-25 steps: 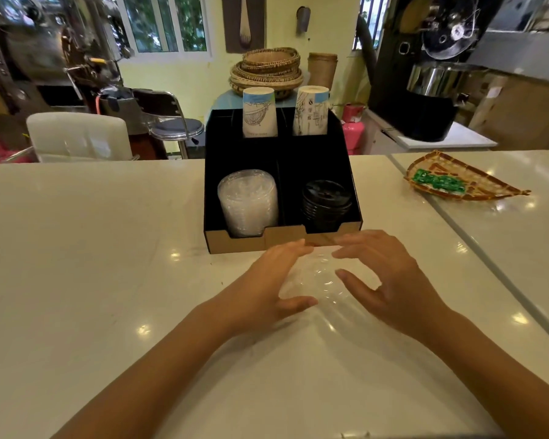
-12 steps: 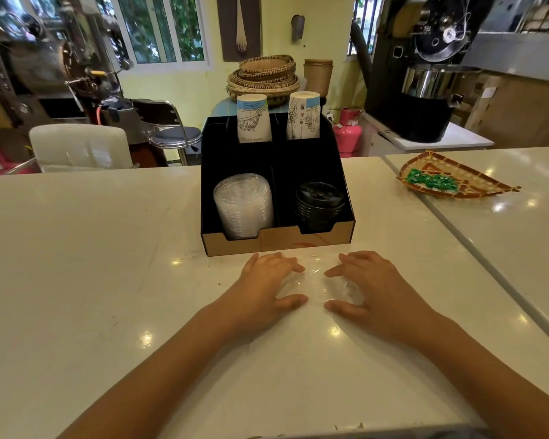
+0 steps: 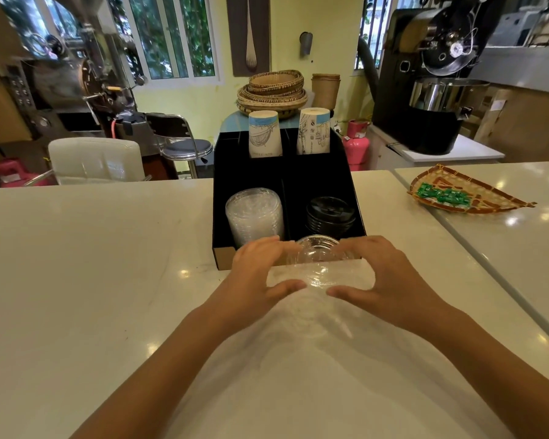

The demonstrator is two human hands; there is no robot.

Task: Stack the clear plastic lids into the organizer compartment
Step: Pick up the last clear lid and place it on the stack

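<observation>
A clear plastic dome lid (image 3: 320, 260) is held between both hands, just in front of the black organizer's (image 3: 248, 172) cardboard front edge and lifted off the white counter. My left hand (image 3: 260, 274) grips its left rim, my right hand (image 3: 384, 277) its right rim. A stack of clear lids (image 3: 254, 217) stands on edge in the organizer's front left compartment. A stack of black lids (image 3: 330, 215) fills the front right compartment. Two paper cup stacks (image 3: 264, 134) stand upside down in the back compartments.
The white counter (image 3: 92, 264) stretches to the left and toward me. A woven tray (image 3: 466, 194) with green sweets lies on the adjoining counter at right. Chairs, stacked baskets and roasting machines stand behind the counter.
Both hands have moved from pressing flat on the counter to holding the clear lid raised and closer to the organizer's front edge.
</observation>
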